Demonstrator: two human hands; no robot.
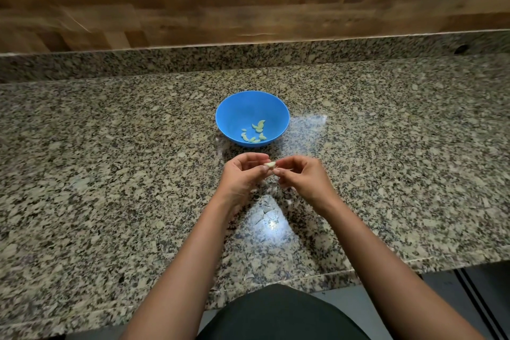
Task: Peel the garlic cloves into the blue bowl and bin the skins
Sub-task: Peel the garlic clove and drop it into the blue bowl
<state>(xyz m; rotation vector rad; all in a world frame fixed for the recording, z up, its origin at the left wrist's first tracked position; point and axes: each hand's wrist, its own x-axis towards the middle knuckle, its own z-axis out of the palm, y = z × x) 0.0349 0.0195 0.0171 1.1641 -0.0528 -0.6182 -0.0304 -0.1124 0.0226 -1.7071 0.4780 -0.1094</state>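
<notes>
Left grip [242, 174] and right grip [303, 176] closed on one garlic clove [270, 165], held above the table [110, 174].

The left grip pinches the clove between thumb and curled fingers; the right grip pinches the opposite end with its fingertips, remaining fingers curled. The clove sits between the two grips, clear of the table surface. The blue bowl [242, 107] stands on the table just beyond both grips, apart from them, and contains a group of peeled cloves [256, 131] on its floor, on the side nearest the grips. Loose skins [265, 210] lie on the table directly below and behind the grips, between the two forearms. A thin piece of skin appears to hang under the clove; detail is unclear.
</notes>
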